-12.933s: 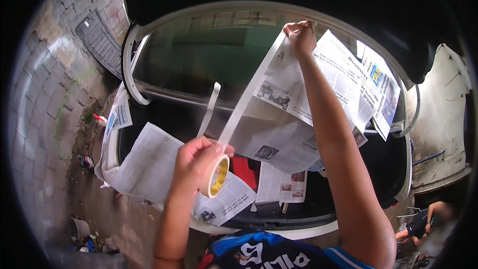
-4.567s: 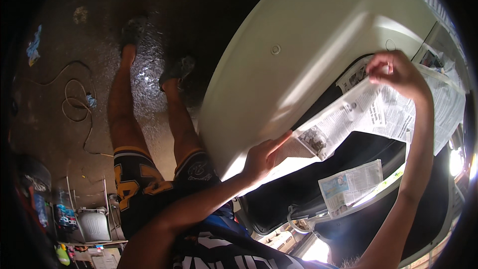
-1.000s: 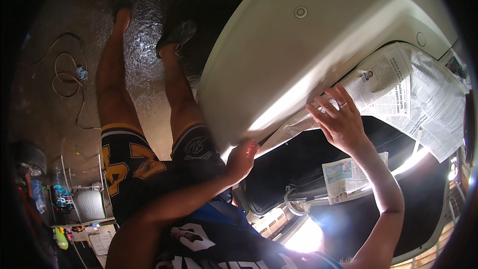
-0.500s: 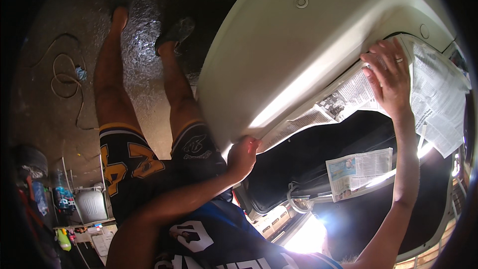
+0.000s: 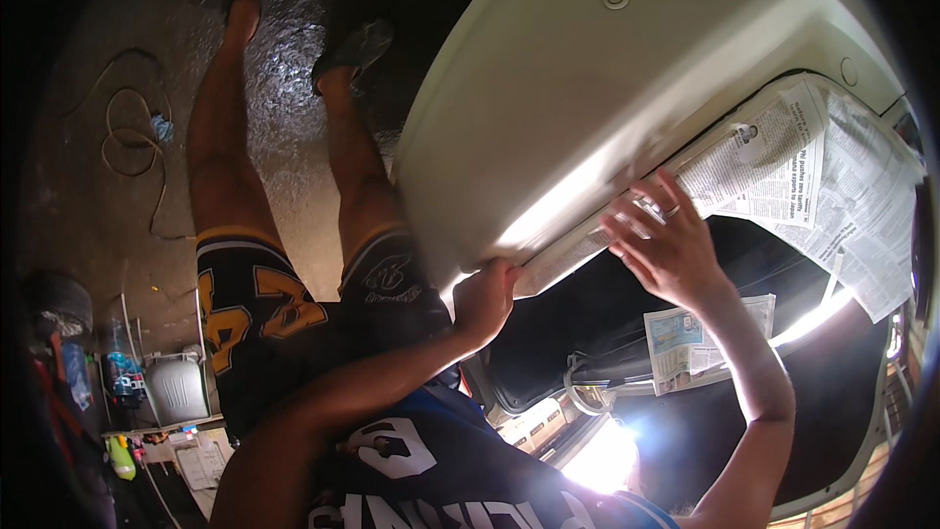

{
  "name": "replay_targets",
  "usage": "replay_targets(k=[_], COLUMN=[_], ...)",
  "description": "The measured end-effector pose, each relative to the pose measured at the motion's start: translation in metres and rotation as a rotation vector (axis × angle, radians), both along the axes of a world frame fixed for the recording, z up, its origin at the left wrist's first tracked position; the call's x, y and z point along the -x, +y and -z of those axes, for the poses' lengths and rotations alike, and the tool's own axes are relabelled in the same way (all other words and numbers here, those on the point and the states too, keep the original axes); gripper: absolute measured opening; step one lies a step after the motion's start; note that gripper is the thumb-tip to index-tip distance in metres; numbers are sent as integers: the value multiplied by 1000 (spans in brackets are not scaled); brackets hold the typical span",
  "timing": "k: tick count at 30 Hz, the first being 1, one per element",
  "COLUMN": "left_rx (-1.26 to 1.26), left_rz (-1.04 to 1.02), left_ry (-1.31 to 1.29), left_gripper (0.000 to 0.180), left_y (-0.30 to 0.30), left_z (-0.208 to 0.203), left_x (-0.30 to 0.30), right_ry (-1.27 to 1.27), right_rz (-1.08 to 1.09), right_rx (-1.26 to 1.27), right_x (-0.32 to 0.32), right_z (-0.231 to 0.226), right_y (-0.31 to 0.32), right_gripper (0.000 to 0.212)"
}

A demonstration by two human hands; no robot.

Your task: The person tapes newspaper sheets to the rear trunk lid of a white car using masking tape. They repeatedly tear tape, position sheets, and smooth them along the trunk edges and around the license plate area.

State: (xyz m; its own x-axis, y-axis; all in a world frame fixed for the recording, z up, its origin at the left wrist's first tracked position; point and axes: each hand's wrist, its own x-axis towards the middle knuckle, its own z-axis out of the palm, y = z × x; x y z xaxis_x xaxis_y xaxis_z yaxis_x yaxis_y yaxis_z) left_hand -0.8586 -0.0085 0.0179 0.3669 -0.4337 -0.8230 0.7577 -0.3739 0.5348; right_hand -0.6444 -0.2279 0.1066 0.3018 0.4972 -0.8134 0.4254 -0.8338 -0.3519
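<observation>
A newspaper strip [image 5: 729, 171] runs along the edge of the dark opening in a pale vehicle body panel [image 5: 548, 108]. At the strip's near left end, my left hand [image 5: 485, 300] is closed, with thumb and fingers pinched on the paper. My right hand [image 5: 671, 250] lies over the middle of the strip with its fingers spread, the fingertips at the panel edge; a ring shows on one finger. A larger newspaper sheet [image 5: 862, 196] covers the far right corner of the opening and hangs down. Whatever lies under my right palm is hidden.
Another piece of newspaper [image 5: 676, 348] lies inside the opening, near a bright light [image 5: 602, 456]. On the floor to the left are a coiled hose or cord [image 5: 132, 132], a wheel [image 5: 59, 304], a bottle [image 5: 122, 372] and a grey container [image 5: 176, 389].
My right hand has slid down and left along the strip, away from the far corner, uncovering the printed paper there. My left hand stays at the strip's near end.
</observation>
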Motion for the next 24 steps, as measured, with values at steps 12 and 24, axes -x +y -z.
replay_targets(k=[12,24], left_rx=[14,27], left_rz=[48,15], left_ry=[-230,-106], left_gripper=[17,17], left_y=[-1,10], left_z=[10,3], left_x=[10,13], right_ry=[19,43], right_rz=[35,30], right_rx=[68,38], right_x=[30,45], right_z=[-1,6], right_y=[19,32], right_gripper=[34,34])
